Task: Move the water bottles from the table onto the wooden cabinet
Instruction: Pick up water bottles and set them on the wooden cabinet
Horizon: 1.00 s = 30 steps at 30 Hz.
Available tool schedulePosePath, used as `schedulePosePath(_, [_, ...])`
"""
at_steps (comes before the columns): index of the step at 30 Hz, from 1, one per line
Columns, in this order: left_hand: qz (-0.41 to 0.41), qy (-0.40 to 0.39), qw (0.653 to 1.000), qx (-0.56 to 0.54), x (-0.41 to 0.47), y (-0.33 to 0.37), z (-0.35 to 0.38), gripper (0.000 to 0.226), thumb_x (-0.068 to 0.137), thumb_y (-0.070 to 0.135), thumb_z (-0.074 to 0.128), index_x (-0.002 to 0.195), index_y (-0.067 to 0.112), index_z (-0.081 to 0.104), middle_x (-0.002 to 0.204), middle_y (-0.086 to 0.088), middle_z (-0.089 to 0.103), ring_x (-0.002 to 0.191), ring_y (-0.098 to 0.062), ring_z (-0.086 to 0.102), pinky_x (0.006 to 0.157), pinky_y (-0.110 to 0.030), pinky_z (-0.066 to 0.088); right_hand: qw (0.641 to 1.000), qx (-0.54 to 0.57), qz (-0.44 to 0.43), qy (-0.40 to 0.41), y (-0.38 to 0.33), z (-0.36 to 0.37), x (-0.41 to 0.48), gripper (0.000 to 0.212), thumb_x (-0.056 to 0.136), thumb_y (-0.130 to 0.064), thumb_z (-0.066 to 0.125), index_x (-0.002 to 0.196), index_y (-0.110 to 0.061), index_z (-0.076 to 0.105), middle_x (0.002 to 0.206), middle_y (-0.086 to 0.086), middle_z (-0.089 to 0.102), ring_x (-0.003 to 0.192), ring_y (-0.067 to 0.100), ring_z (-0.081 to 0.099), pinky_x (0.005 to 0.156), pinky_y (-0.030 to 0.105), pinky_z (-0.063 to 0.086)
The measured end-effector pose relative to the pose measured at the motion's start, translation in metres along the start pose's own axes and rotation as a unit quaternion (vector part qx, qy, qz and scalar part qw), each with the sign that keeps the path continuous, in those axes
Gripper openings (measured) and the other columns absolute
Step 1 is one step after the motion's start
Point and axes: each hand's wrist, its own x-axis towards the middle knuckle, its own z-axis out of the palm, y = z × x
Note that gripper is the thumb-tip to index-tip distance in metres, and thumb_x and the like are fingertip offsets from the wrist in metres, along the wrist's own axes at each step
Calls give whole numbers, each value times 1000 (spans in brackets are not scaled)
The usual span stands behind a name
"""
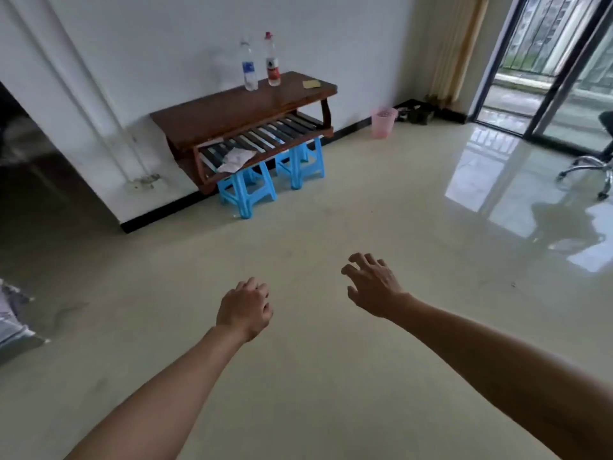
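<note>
Standing upright side by side on the top of the dark brown wooden cabinet are a clear plastic water bottle with a blue label and a clear plastic water bottle with a red cap and red label; they are close together but not touching, near the back edge by the white wall. A small yellow flat pad lies on the same top, apart from them towards the far end; a crumpled white sheet rests on the slatted lower shelf; two bright blue plastic stools stand under the cabinet's front.

Judging by this, the task looks largely or wholly done; both bottles in view are already at their goal. The counter they came from is out of view, so whether any bottle is left there cannot be told.

Both bare forearms reach forward over the glossy beige tiled floor, well short of the cabinet. The left hand is back-up with fingers loosely curled, holding nothing; the right hand is back-up with fingers spread and slightly bent, also empty. Further out stand a pink plastic waste bin against the wall and a chrome office chair base near the glass sliding door.
</note>
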Motion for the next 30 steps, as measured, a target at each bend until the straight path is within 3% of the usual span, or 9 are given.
schedulePosePath(8, [-85,1,996,-14,162,-97,-1,27,90,33,47,110,18,59,117,-1,55,111,-21,53,84,-32,45,997,-14,-76,-7,12,16,218,42,90,-35,53,130,-25,51,140,3,42,124,24,42,98,36,38])
schedulePosePath(16, [-86,10,996,-30,381,-178,-47,28,91,33,47,111,18,59,117,0,55,111,-20,53,84,-33,45,999,5,-33,10,50,-13,437,42,88,-34,55,129,-24,53,135,3,47,119,25,48,94,35,41])
schedulePosePath(30, [-67,-6,997,-36,718,-197,-57,26,90,36,48,105,18,57,111,-1,56,101,-25,61,77,-34,46,999,40,6,-9,198,0,736,46,91,-37,52,134,-25,46,134,2,45,118,22,49,89,32,43])
